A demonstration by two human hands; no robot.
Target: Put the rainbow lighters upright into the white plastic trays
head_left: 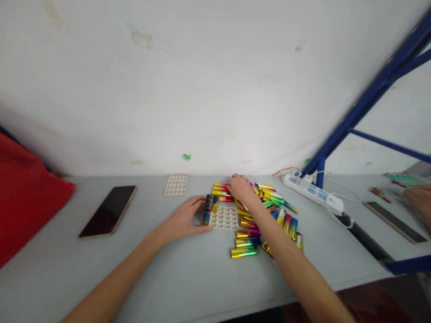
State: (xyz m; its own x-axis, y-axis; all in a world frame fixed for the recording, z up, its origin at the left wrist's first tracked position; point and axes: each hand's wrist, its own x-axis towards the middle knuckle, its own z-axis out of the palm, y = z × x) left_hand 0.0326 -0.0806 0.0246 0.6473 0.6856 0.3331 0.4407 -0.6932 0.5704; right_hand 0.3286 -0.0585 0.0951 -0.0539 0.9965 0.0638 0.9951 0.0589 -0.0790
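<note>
A white tray with rows of round holes (pixel 229 218) lies on the grey table. Several dark-topped lighters (pixel 207 211) stand along its left side. My left hand (pixel 183 220) is curved around that left side, thumb at the near corner and fingers at the far one, holding the tray with its lighters. My right hand (pixel 239 186) is over the far part of a pile of shiny metallic lighters (pixel 247 233), beyond the tray; its fingertips are bent down and what they hold, if anything, is hidden.
A second holed tray (pixel 176 184) lies near the wall. A dark phone (pixel 109 211) and a red cloth (pixel 28 193) are at the left. On the right are a white power strip (pixel 313 192), a blue metal frame (pixel 357 112) and another person's hand (pixel 419 199).
</note>
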